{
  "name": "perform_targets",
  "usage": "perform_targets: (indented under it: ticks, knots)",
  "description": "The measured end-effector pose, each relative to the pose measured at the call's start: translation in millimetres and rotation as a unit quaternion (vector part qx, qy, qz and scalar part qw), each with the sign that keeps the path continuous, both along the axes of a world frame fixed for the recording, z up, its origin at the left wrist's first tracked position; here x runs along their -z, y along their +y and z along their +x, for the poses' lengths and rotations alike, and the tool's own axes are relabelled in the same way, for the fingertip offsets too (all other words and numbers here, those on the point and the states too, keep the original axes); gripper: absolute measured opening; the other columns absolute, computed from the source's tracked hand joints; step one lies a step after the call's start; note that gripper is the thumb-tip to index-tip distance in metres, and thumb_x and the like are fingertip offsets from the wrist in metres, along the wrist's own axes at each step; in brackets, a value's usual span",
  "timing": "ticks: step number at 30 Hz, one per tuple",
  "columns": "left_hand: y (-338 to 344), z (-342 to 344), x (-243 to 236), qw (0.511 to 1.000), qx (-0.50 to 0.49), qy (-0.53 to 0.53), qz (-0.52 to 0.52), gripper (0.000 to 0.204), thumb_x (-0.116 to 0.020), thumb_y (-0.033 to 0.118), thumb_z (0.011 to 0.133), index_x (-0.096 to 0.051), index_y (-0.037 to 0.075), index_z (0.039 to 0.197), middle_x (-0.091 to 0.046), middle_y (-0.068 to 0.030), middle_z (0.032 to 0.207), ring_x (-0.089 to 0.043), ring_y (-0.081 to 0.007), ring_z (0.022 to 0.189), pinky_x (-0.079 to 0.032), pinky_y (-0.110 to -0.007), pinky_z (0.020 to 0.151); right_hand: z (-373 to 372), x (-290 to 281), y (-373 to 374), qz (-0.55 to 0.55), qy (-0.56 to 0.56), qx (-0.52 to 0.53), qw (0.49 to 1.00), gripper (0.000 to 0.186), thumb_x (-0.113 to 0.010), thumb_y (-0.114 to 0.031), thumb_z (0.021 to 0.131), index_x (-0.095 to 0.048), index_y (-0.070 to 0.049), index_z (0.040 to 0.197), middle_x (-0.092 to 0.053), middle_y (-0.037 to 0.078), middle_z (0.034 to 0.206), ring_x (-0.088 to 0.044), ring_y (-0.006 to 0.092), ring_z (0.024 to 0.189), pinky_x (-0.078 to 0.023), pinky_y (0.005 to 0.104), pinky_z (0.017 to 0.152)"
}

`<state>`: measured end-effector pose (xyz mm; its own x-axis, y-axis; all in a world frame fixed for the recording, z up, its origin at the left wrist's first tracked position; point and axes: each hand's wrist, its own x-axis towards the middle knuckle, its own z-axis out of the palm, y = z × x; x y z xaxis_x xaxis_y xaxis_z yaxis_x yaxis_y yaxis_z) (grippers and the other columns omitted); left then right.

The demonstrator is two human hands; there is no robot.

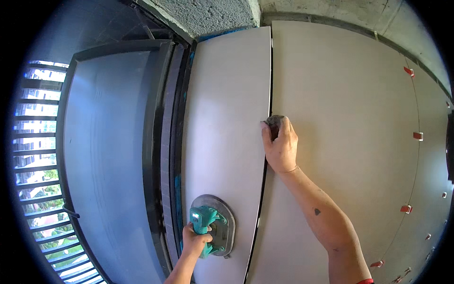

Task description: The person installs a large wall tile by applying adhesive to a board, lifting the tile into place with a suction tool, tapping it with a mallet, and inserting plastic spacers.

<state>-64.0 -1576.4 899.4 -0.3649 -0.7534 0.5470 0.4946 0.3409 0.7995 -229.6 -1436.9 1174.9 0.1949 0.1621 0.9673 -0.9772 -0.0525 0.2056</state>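
My left hand [193, 242] is closed round the handle of a teal power tool with a grey oval suction pad [230, 225], like a tile vibrator. Its pad lies flat against the lower part of a narrow light-grey wall tile [227, 109], and a small light glows on its body. Higher up, my right hand [283, 146] grips a dark grey, crumpled lump [274, 122], perhaps a sponge or rag; its kind is not clear. That lump sits at the dark vertical gap [261, 203] between the narrow tile and a wide tile [340, 118].
Red levelling clips [406, 208] stick out along the joint at right. On the left are a dark-framed glass window panel [106, 156] and horizontal bars [40, 152]. Rough concrete [213, 16] borders the tiles above.
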Motion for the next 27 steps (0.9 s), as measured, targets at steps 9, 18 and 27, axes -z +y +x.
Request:
perform_targets:
  ticks: [9,18,27]
  knots:
    - [2.4,0.9,3.2,0.999,-0.033,-0.018,-0.032,0.030,-0.060,-0.006,0.056,-0.065,-0.002,0.085,-0.065,-0.0067,0.082,-0.059,-0.0146,0.075,-0.046,-0.027,0.067,7.6,-4.2,3.6,0.001,-0.027,0.010,1.000,0.015,-0.062,-0.006,0.084,-0.050,0.001,0.088,-0.058,0.016,0.083,-0.060,0.0336,0.067,-0.051,0.0386,0.056]
    - [8.3,-15.3,-5.8,0.999,-0.025,-0.007,0.047,0.024,-0.062,-0.008,0.056,-0.062,-0.004,0.080,-0.062,-0.0042,0.073,-0.054,-0.0101,0.063,-0.041,-0.026,0.051,-10.5,-14.2,1.4,-0.027,0.051,0.122,0.991,0.020,-0.065,-0.011,0.083,-0.049,0.000,0.087,-0.057,0.018,0.081,-0.059,0.0375,0.069,-0.050,0.0435,0.056]
    - [-5.3,3.4,-10.0,0.996,-0.070,-0.039,-0.031,0.024,-0.060,-0.003,0.056,-0.063,-0.003,0.080,-0.064,-0.0066,0.077,-0.056,-0.0133,0.070,-0.044,-0.026,0.066,15.8,4.6,-5.8,-0.005,0.040,0.118,0.992,0.020,-0.062,-0.012,0.088,-0.054,0.001,0.101,-0.064,0.020,0.086,-0.064,0.0360,0.082,-0.051,0.0440,0.073]
